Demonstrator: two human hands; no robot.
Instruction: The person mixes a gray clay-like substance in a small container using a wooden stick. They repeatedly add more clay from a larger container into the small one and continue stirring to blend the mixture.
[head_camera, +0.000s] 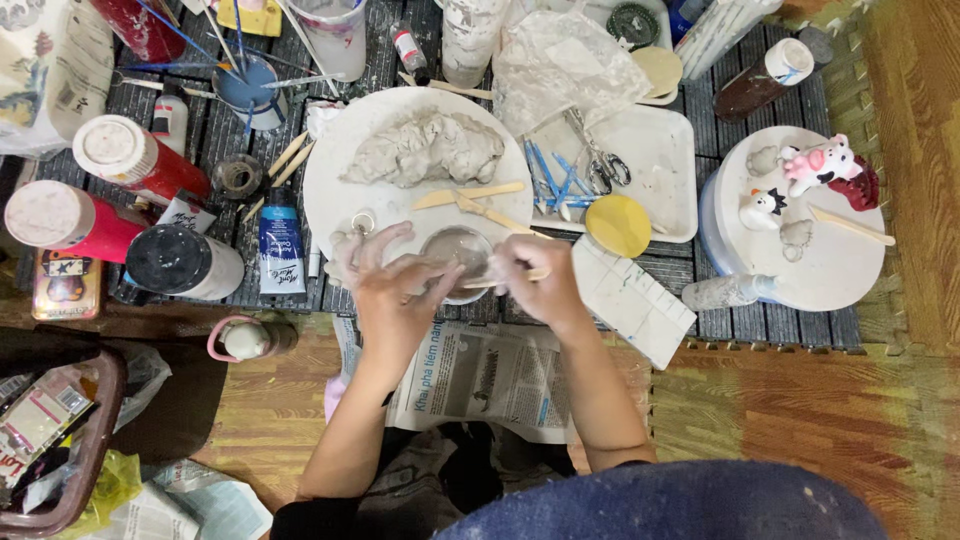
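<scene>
My left hand (392, 290) is smeared with grey clay and its fingers curl around a small piece of clay that they pinch. My right hand (532, 280) grips a thin wooden stick (500, 281) whose tip reaches toward the left hand. Both hands hover over a small round bowl of cloudy water (455, 252) at the near edge of a round white board (345, 190). On that board lie a large lump of grey clay (425, 148) and two flat wooden modelling sticks (470, 197).
A white tray (660, 160) holds scissors, blue tools and a yellow sponge disc. A round stand (840, 265) at right carries small painted figures. Paint jars, a blue tube and brushes crowd the left. Newspaper (480, 375) lies under my wrists; a white palette (630, 300) is at right.
</scene>
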